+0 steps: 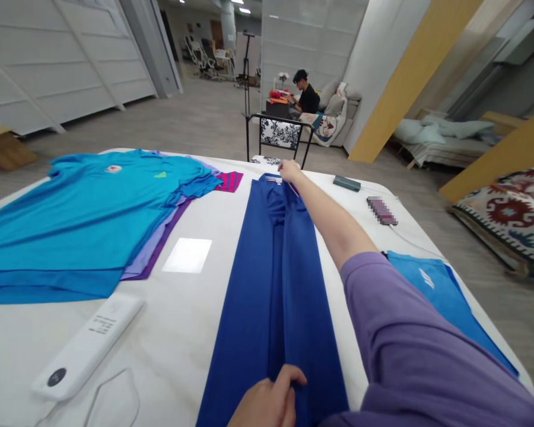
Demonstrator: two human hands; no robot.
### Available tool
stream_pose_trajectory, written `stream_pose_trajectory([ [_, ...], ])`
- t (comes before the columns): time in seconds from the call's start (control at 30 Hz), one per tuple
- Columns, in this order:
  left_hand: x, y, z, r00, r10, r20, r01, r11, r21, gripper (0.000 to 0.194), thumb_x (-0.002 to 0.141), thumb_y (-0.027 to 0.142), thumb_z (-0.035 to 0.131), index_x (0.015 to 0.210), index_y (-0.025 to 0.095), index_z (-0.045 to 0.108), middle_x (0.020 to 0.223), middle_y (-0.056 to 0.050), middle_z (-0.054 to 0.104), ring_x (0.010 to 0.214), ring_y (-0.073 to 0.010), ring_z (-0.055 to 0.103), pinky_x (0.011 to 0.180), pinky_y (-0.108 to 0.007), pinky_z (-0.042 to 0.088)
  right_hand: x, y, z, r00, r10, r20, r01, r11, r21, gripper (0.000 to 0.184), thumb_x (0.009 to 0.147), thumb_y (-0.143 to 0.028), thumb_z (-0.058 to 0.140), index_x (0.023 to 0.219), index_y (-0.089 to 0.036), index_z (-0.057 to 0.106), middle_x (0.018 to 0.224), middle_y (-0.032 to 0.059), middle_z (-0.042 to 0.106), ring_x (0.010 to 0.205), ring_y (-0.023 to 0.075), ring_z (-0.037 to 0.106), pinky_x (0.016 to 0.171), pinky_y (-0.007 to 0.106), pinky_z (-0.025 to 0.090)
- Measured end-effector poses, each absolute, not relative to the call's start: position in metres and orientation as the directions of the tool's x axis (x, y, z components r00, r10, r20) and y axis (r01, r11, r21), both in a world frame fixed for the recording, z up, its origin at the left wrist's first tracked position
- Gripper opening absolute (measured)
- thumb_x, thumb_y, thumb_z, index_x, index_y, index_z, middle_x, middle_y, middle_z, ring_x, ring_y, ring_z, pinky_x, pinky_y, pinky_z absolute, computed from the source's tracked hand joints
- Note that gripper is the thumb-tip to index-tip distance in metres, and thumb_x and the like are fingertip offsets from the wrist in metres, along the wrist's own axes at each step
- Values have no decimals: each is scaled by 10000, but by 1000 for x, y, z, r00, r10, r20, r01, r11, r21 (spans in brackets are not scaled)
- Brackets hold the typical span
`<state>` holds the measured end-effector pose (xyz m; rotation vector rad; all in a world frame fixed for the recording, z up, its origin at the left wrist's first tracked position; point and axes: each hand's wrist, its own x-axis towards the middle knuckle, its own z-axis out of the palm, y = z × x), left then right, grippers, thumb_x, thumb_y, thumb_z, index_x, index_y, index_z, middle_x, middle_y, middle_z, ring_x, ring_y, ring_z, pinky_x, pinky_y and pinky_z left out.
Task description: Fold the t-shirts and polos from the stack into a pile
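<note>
A dark blue garment (253,284) lies lengthwise in front of me, its two long sides meeting along a gap in the middle. At its far end is a narrow band with a pale label; whether it is a collar or a waistband I cannot tell. My right hand (289,171) reaches out to that end, its fingers closed on the right edge of the band. Close to me, my left hand (269,397) has thumb and fingers closed on the cloth beside the middle gap. Part of the left hand is cut off by the frame's bottom edge.
The white table (191,332) bears turquoise shirts (84,213) over purple ones, a white cordless device (91,344), a dark phone (381,210), a grey box-like item (347,183) and blue folded clothing (445,296). A chair (279,133) stands beyond. Farther back sits a person (308,98).
</note>
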<state>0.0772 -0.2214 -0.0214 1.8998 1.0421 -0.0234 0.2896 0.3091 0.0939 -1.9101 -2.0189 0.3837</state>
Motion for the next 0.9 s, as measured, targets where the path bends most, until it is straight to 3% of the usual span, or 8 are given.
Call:
stream_pose_trajectory([
  [0.1, 73, -219, -18, 607, 540, -583, 758, -172, 629, 602, 999, 331, 470, 1581, 357, 623, 1061, -148, 876, 1045, -425, 867, 910, -518, 664, 240, 302, 61, -115, 993, -11, 887, 98, -451, 714, 1070, -417, 776, 1678, -142, 522, 1678, 230, 495, 1207, 275, 681, 1206, 427, 524],
  [0.2, 62, -217, -6, 597, 561, -574, 777, -225, 588, 599, 1030, 383, 464, 1606, 364, 624, 1107, -166, 876, 1048, -456, 856, 931, -576, 649, 228, 284, 43, -208, 978, 12, 868, 191, -458, 714, 1119, -434, 706, 1712, -132, 447, 1748, 244, 411, 1350, 295, 644, 1249, 422, 484],
  [0.3, 46, -218, 3, 590, 661, -464, 754, -246, 609, 461, 1075, 451, 452, 1453, 380, 706, 1027, -117, 872, 992, -426, 844, 958, -590, 627, 253, 249, 42, -299, 954, 29, 871, 285, -400, 484, 1131, -374, 658, 1544, -125, 614, 1596, 203, 609, 1389, 301, 633, 1247, 410, 472],
  [0.43, 24, -209, 15, 543, 795, -270, 701, -251, 668, 295, 1099, 488, 510, 1232, 398, 758, 842, -24, 798, 831, -332, 792, 838, -501, 598, 315, 147, 41, -373, 928, -17, 864, 340, -371, 323, 1095, -373, 693, 1342, -167, 721, 1277, 125, 787, 1171, 274, 730, 1067, 381, 556],
  [0.6, -5, -171, 28, 377, 926, 3, 757, -310, 575, 314, 1147, 479, 556, 1329, 277, 713, 1075, -46, 777, 989, -264, 760, 899, -422, 583, 374, -66, 25, -587, 808, -47, 712, 487, -506, 290, 1107, -486, 692, 1301, -278, 744, 1148, 64, 801, 968, 235, 766, 888, 384, 601],
  [0.73, -28, -169, 18, 500, 864, 68, 723, -459, 517, 293, 1118, 482, 640, 1252, 238, 733, 1187, -69, 774, 1116, -259, 744, 1023, -416, 591, 394, -215, 14, -594, 804, -33, 681, 481, -553, 508, 1063, -572, 770, 1533, -399, 680, 1458, 85, 762, 1311, 321, 750, 1099, 527, 601],
  [0.83, -47, -200, 2, 567, 817, 105, 653, -524, 546, 354, 1071, 550, 717, 1274, 263, 761, 1350, -86, 781, 1297, -289, 731, 1182, -457, 561, 401, -283, -2, -508, 861, -19, 756, 435, -490, 858, 992, -632, 847, 1747, -467, 474, 1723, 82, 594, 1561, 384, 605, 1228, 613, 522],
  [0.9, -59, -227, -9, 591, 802, 84, 660, -541, 521, 497, 1010, 613, 786, 1381, 284, 751, 1510, -99, 747, 1464, -339, 671, 1280, -519, 503, 401, -310, -16, -479, 878, -10, 785, 424, -452, 959, 998, -600, 849, 1811, -482, 355, 1806, 73, 495, 1635, 395, 530, 1270, 634, 477],
])
